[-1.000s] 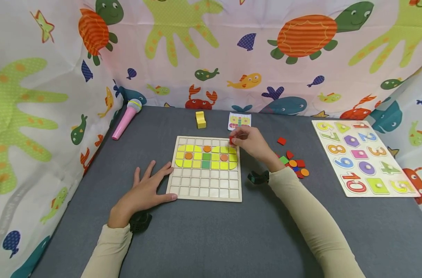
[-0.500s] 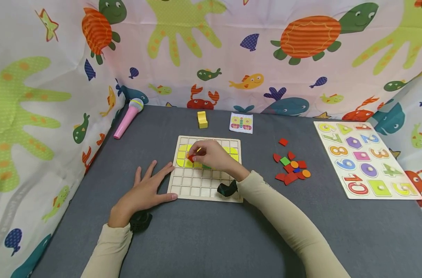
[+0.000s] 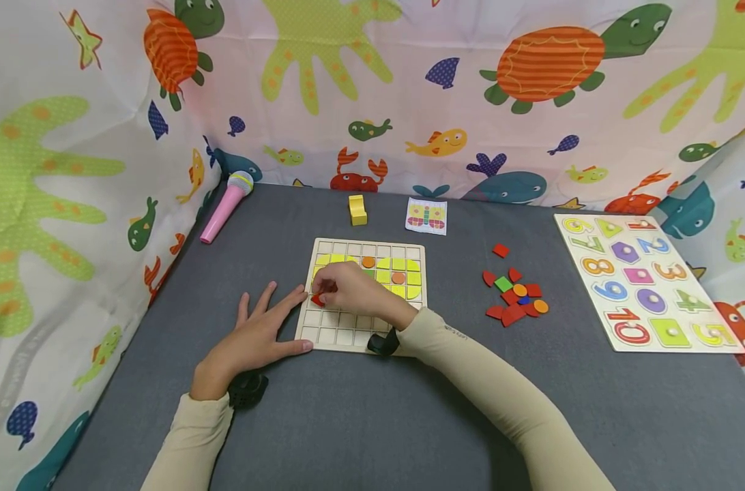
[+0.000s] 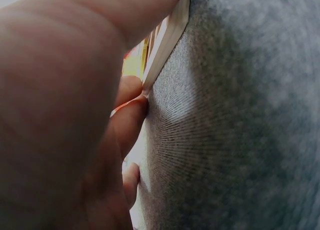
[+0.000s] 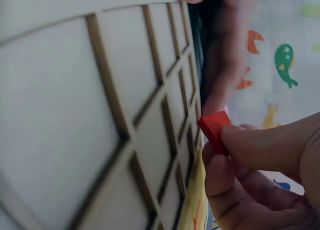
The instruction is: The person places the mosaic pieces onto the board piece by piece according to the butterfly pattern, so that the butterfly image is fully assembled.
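Observation:
A wooden grid board (image 3: 363, 334) lies on the dark cloth, its upper rows filled with yellow, orange and green tiles. Between thumb and fingertips my right hand (image 3: 354, 290) pinches a red tile (image 5: 215, 129) over the board's left side, just below the yellow tiles. That hand hides part of the filled rows. My left hand (image 3: 256, 341) lies with fingers spread at the board's left edge, fingertips and thumb touching it. In the left wrist view, the thumb and fingers (image 4: 131, 122) meet the board's side (image 4: 167, 45).
Loose red, green, orange and blue tiles (image 3: 514, 314) lie right of the board. A picture card (image 3: 426, 217) and yellow blocks (image 3: 357, 210) are behind it. A pink toy microphone (image 3: 225, 208) lies at back left, a number puzzle (image 3: 645, 283) at right.
My right hand has moved from the board's upper right corner to its left side, carrying the red tile. It has come slightly nearer the left hand, which stays put.

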A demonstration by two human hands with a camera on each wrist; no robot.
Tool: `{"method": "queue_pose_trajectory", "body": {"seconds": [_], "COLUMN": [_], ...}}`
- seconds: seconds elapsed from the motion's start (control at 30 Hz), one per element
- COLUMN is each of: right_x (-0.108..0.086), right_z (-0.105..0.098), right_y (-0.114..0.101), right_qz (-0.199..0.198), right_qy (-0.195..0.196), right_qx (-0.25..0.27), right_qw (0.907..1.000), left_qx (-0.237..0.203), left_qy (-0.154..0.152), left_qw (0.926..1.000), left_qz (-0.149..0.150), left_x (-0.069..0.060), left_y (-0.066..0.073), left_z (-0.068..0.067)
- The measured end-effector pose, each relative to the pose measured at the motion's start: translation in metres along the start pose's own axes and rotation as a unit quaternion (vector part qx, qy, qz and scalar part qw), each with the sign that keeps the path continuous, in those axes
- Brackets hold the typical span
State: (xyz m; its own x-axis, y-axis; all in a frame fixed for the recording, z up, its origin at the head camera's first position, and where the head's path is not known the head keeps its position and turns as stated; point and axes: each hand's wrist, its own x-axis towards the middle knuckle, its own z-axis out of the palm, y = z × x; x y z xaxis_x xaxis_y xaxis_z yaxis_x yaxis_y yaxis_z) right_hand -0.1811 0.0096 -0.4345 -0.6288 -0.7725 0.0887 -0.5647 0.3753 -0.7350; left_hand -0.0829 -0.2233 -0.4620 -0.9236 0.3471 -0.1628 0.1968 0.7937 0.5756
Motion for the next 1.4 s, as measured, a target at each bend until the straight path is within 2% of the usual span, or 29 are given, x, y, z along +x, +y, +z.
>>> {"method": "queue_pose_trajectory", "body": {"seconds": [0.13,0.27,0.6,0.97,1.3,1.4], "right_x": [0.002,0.003,0.002,0.002,-0.002,-0.002], "right_z": [0.005,0.007,0.010,0.011,0.000,-0.002], "right_y": [-0.002,-0.002,-0.001,-0.001,-0.003,-0.004], "right_qz": [-0.018,-0.025,-0.030,-0.048,-0.015,-0.017], "right_qy": [0.002,-0.003,-0.021,-0.028,-0.027,-0.032], "right_qx": [-0.049,-0.069,-0.081,-0.104,-0.081,-0.076], "right_qw": [0.9986,0.9973,0.9960,0.9930,0.9963,0.9964], "left_qx": [0.002,0.000,-0.006,-0.005,-0.005,-0.002], "left_qy": [-0.002,-0.002,-0.005,-0.005,-0.006,-0.003], "left_qw": [1.0000,1.0000,1.0000,1.0000,1.0000,1.0000], "left_qz": [-0.002,-0.002,0.005,0.000,0.001,0.003], "left_x": [0.000,0.000,0.000,0.001,0.001,0.000], "left_y": [0.001,0.002,0.000,-0.001,-0.001,-0.001], "left_z": [0.001,0.001,0.002,0.003,0.002,0.000]}}
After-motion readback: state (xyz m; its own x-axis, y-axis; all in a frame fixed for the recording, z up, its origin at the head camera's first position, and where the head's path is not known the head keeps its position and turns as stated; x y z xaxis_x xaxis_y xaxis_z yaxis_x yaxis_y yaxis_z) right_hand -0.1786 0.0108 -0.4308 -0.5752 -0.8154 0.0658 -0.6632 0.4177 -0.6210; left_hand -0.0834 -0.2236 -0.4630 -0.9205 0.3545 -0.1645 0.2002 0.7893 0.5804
